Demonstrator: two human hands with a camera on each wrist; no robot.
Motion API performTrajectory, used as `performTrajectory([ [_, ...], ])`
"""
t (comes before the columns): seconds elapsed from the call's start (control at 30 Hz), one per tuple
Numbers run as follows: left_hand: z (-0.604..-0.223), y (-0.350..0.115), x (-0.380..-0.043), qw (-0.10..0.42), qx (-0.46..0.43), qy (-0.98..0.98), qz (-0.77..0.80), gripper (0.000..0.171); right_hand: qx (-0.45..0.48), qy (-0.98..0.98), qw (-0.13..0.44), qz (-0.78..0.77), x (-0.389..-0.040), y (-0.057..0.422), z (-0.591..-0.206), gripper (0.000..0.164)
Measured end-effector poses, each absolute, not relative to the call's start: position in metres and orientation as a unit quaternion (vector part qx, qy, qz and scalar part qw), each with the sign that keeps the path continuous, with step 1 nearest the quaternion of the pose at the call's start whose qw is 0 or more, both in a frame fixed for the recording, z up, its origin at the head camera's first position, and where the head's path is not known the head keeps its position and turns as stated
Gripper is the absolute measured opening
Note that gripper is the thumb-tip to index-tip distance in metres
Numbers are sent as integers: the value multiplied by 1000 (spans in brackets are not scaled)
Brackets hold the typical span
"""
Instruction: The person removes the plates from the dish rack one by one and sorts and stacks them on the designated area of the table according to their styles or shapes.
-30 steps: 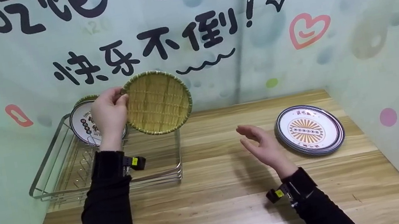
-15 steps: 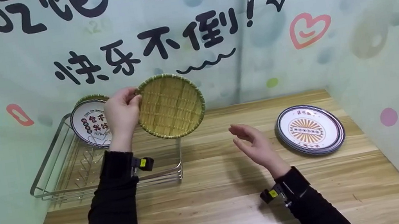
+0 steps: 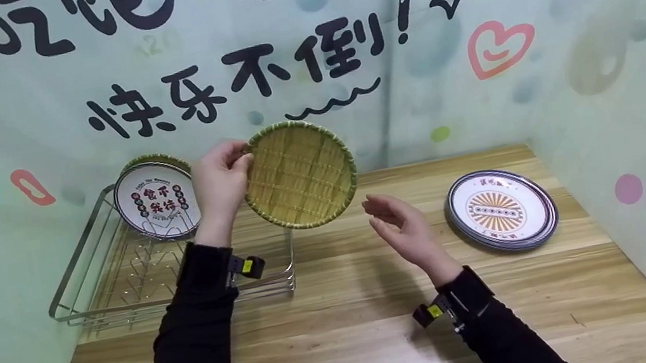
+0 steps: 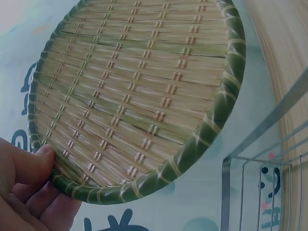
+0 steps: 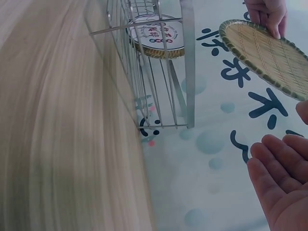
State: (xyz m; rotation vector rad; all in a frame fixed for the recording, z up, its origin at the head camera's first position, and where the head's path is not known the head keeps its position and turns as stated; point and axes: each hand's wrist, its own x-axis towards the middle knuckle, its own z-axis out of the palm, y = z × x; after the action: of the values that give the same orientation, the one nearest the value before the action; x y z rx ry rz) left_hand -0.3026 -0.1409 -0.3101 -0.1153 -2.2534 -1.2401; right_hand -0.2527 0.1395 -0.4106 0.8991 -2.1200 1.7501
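A round woven bamboo tray point(image 3: 300, 175) with a green bound rim hangs upright in the air, its flat face toward the head camera. My left hand point(image 3: 222, 180) pinches its left edge; in the left wrist view the thumb point(image 4: 36, 166) lies on the weave, fingers behind the rim point(image 4: 115, 193). To the right of the tray, my right hand point(image 3: 403, 227) is held up with relaxed fingers, apart from it and holding nothing. In the right wrist view its palm point(image 5: 284, 183) faces the camera below the tray.
A wire dish rack point(image 3: 287, 238) stands at the left, holding an upright white printed plate point(image 3: 156, 200) with another green-rimmed woven tray point(image 3: 156, 158) behind it. A stack of white plates with dark rims point(image 3: 501, 210) lies at the right. A printed wall backs the wooden table point(image 3: 347, 344).
My left hand has carried the bamboo tray to the right and slightly down, uncovering the plate in the rack. My right hand has shifted a little left and up, toward the tray.
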Motion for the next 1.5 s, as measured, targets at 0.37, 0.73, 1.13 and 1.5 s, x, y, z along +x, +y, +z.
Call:
performTrajectory([
  [0.37, -315, -125, -299, 273, -62, -846, -454, 16, 296, -716, 140, 617, -253, 130, -402, 36],
  [0.73, -321, -115, -297, 236, -61, -844, -477, 15, 273, -684, 134, 663, -253, 128, -402, 25],
  [1.13, -331, -106, -295, 246, -89, -845, -467, 18, 220, -676, 120, 693, -249, 134, -404, 20],
  [1.5, -333, -103, -291, 194, -129, -868, -439, 19, 158, -677, 102, 712, -252, 145, -407, 18],
])
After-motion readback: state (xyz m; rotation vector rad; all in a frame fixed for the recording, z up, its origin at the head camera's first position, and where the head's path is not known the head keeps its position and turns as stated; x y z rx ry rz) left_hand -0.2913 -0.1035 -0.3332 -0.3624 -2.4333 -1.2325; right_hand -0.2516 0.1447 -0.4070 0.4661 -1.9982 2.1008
